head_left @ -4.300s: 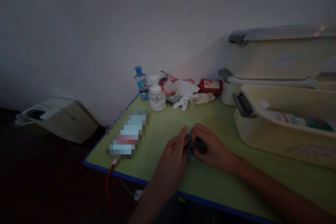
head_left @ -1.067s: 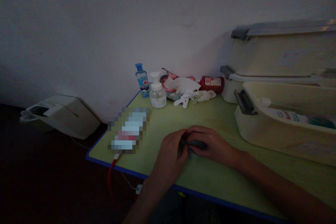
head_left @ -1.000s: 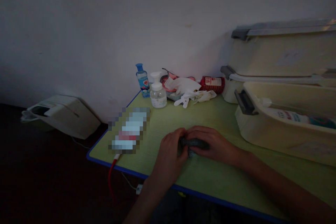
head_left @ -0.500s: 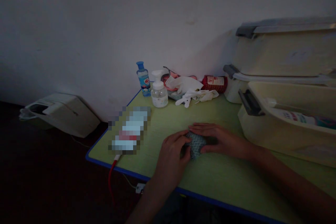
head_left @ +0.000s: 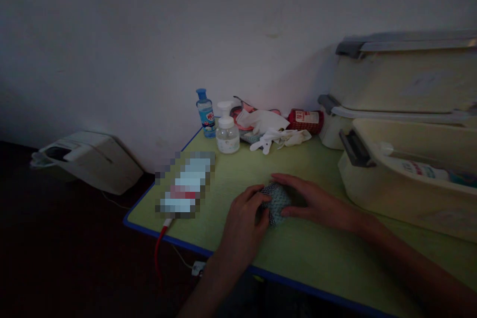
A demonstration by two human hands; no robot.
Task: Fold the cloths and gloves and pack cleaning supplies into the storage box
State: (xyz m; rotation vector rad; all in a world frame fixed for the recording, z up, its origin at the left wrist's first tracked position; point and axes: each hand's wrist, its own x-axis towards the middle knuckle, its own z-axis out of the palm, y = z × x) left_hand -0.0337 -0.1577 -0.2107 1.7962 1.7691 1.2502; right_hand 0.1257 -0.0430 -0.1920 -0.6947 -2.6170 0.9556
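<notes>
A small grey-green textured bundle (head_left: 279, 203), which looks like folded cloth with a dark dotted side, is held low over the green table (head_left: 320, 263). Around its left side, my left hand (head_left: 246, 216) curls its fingers and thumb. From the right, my right hand (head_left: 313, 201) grips it between thumb and fingers, the fingers along its far edge. Part of the bundle is hidden behind the left fingers.
A blurred-out phone (head_left: 188, 184) with a red cable (head_left: 158, 253) lies to the left. Behind stand a blue bottle (head_left: 206, 117), a pump bottle (head_left: 227, 136), white gloves (head_left: 279, 138) and a red container (head_left: 305, 120). Cream bins (head_left: 395, 194) fill the right side.
My right fingers have drawn back slightly from the bundle's top, so more of its dark dotted side shows. The left hand has hardly moved.
</notes>
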